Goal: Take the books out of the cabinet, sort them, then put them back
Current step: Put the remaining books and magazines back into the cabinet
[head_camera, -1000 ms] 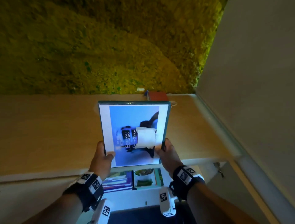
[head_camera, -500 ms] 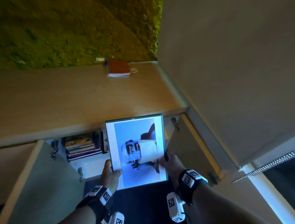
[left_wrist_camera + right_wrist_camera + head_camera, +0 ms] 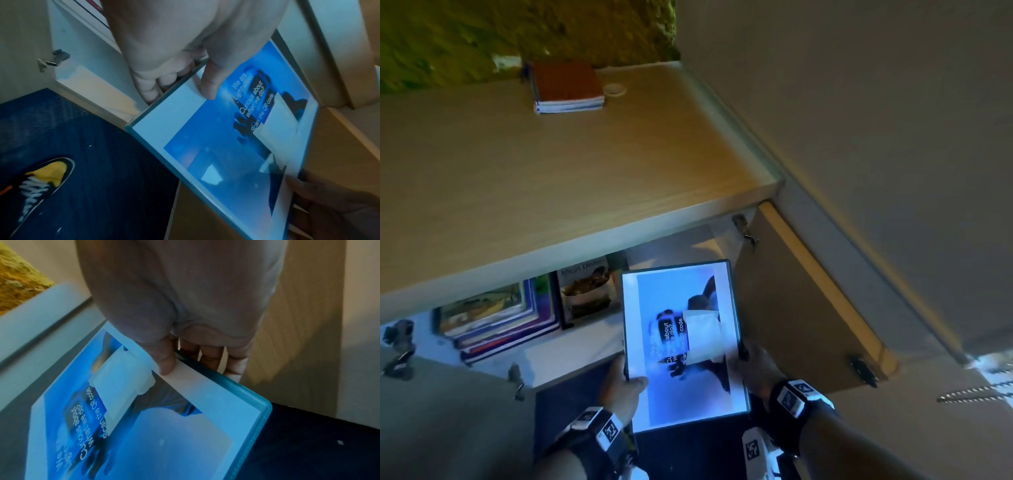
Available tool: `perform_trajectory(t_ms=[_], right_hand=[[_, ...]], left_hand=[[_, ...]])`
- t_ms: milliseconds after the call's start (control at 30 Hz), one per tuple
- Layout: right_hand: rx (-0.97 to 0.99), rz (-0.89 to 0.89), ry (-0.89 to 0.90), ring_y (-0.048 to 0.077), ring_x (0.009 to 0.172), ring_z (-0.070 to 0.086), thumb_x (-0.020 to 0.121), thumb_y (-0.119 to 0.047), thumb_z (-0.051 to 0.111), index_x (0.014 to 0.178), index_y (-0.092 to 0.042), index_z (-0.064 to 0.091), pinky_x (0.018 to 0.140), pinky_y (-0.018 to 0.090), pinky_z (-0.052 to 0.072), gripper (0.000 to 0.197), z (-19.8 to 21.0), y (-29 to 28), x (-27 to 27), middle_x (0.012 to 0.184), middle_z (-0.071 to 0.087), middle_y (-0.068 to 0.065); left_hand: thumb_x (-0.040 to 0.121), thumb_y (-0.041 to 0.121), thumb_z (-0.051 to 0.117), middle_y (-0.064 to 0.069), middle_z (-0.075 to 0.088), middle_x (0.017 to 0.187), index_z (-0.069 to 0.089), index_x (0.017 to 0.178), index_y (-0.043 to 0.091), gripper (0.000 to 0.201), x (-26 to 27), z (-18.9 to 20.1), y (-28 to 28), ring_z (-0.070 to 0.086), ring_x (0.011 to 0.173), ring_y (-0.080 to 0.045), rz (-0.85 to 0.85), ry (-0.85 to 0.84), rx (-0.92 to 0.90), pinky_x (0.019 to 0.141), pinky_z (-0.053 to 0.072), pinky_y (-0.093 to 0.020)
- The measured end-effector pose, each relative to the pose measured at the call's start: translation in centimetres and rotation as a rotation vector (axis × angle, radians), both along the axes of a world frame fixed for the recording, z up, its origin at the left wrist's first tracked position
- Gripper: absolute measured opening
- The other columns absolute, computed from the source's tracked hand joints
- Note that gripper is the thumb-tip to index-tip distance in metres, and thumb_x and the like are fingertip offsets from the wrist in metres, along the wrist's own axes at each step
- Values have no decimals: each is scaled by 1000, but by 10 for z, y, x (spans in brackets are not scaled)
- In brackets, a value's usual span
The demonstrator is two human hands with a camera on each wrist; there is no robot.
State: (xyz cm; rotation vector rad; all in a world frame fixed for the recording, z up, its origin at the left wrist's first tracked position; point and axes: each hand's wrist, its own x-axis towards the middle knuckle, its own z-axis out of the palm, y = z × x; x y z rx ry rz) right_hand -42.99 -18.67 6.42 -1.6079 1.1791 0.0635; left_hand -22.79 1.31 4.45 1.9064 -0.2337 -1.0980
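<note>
Both hands hold a large flat blue-covered book (image 3: 681, 342) with a teal edge, in front of the open cabinet (image 3: 585, 346). My left hand (image 3: 621, 380) grips its left edge, thumb on the cover (image 3: 207, 84) and fingers beneath. My right hand (image 3: 755, 363) grips the right edge the same way, thumb (image 3: 164, 360) on top. The book (image 3: 144, 426) fills the lower part of the right wrist view. Inside the cabinet a stack of books (image 3: 496, 318) lies flat at the left, and a cookbook (image 3: 587, 291) stands beside it.
A red-brown notebook stack (image 3: 566, 87) and a small round disc (image 3: 614, 90) lie on the cabinet top (image 3: 551, 178). The right door (image 3: 808, 308) and left door (image 3: 441, 411) stand open. Dark blue carpet (image 3: 82, 162) and a yellow-toed shoe (image 3: 41, 178) are below. A wall is at the right.
Both hands have brought the blue book down from above the cabinet top to the open cabinet's front, and the view has tilted down.
</note>
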Motion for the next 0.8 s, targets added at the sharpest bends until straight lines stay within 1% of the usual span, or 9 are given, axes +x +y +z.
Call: perform_trajectory(t_ms=[133, 200, 267, 333, 433, 500, 567, 633, 800], right_hand=[[-5, -73, -99, 38, 73, 72, 77, -7, 55, 103, -18, 64, 76, 58, 61, 30, -30, -28, 42, 80, 73, 16], [-43, -103, -125, 30, 72, 67, 86, -2, 56, 106, -26, 55, 76, 48, 62, 31, -54, -53, 72, 81, 66, 7], [-165, -108, -141, 19, 67, 59, 91, -5, 53, 110, -22, 53, 67, 35, 58, 25, -62, -79, 108, 82, 61, 2], [-267, -104, -168, 25, 65, 59, 85, -10, 57, 111, -5, 63, 63, 41, 54, 27, -72, -110, 145, 78, 64, 10], [-377, -39, -90, 32, 99, 67, 97, -12, 53, 124, 2, 66, 65, 24, 40, 33, -87, -156, 197, 107, 69, 20], [-633, 59, -143, 28, 89, 74, 96, -16, 48, 105, -10, 80, 56, 18, 40, 34, -107, -184, 225, 93, 76, 14], [-808, 378, -94, 26, 46, 66, 81, -30, 60, 60, -14, 80, 43, 17, 43, 33, -144, -224, 245, 50, 66, 7], [-961, 489, -170, 34, 39, 62, 86, -38, 56, 51, -8, 73, 40, 27, 50, 49, -177, -258, 264, 46, 61, 16], [-660, 115, -98, 43, 118, 64, 99, -14, 54, 128, 3, 64, 81, 21, 47, 35, -161, -233, 278, 126, 65, 28]], left_hand=[[77, -9, 55, -10, 68, 110, 48, 129, 28, 64, 41, -17, -44, 66, 94, -34, -77, -51, 5, 82, 56, -43], [78, -19, 53, -6, 67, 115, 44, 137, 25, 73, 62, -21, -69, 66, 97, -29, -103, -60, -72, 77, 56, -36], [77, -12, 62, -3, 68, 109, 41, 140, 31, 80, 87, -36, -96, 68, 88, -31, -121, -146, -133, 68, 58, -35], [78, 2, 73, 8, 64, 99, 34, 150, 31, 86, 116, -50, -124, 63, 70, -26, -147, -250, -162, 60, 53, -33], [82, 14, 79, 4, 52, 138, 35, 152, 23, 84, 154, -69, -164, 62, 87, -22, -250, -359, -179, 74, 47, -30], [79, 25, 82, -2, 41, 154, 40, 150, 22, 83, 175, -82, -182, 57, 120, -27, -350, -489, -132, 87, 45, -27], [78, 33, 83, -2, 36, 157, 38, 151, 22, 87, 191, -95, -196, 49, 132, -25, -434, -525, -94, 94, 44, -27], [76, 40, 83, -3, 33, 159, 36, 152, 22, 92, 202, -104, -207, 45, 136, -24, -491, -549, -69, 105, 44, -32], [72, 51, 80, 1, 31, 160, 33, 153, 25, 98, 206, -126, -213, 43, 138, -23, -569, -608, 83, 108, 43, -35]])
